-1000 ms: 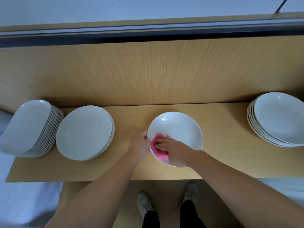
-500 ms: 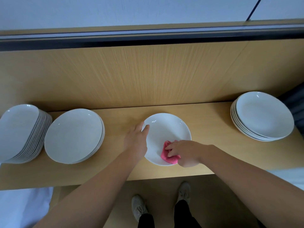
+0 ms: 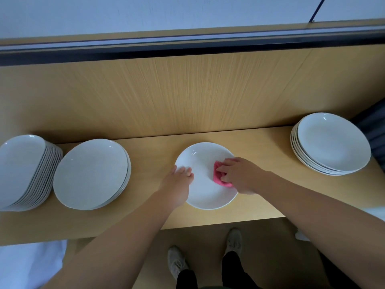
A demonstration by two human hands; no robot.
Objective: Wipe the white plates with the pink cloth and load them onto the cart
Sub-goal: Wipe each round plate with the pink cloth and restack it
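**Both Hands Low, Forearms Reaching In**

Two bare forearms came up from the bottom edge of the view and angled toward each other, the left from the lower left, the right from the lower right. The left hand (image 3: 179,181) lay palm down with its wrist straight. Its fingers were extended and close together, and their tips rested on the left side of the white plate (image 3: 205,195). The right hand (image 3: 239,176) was turned knuckles up, and its fingers curled over the pink cloth (image 3: 218,179), pressing it onto the plate. Its forefinger reached a little past the others. The two hands were near each other but did not touch.
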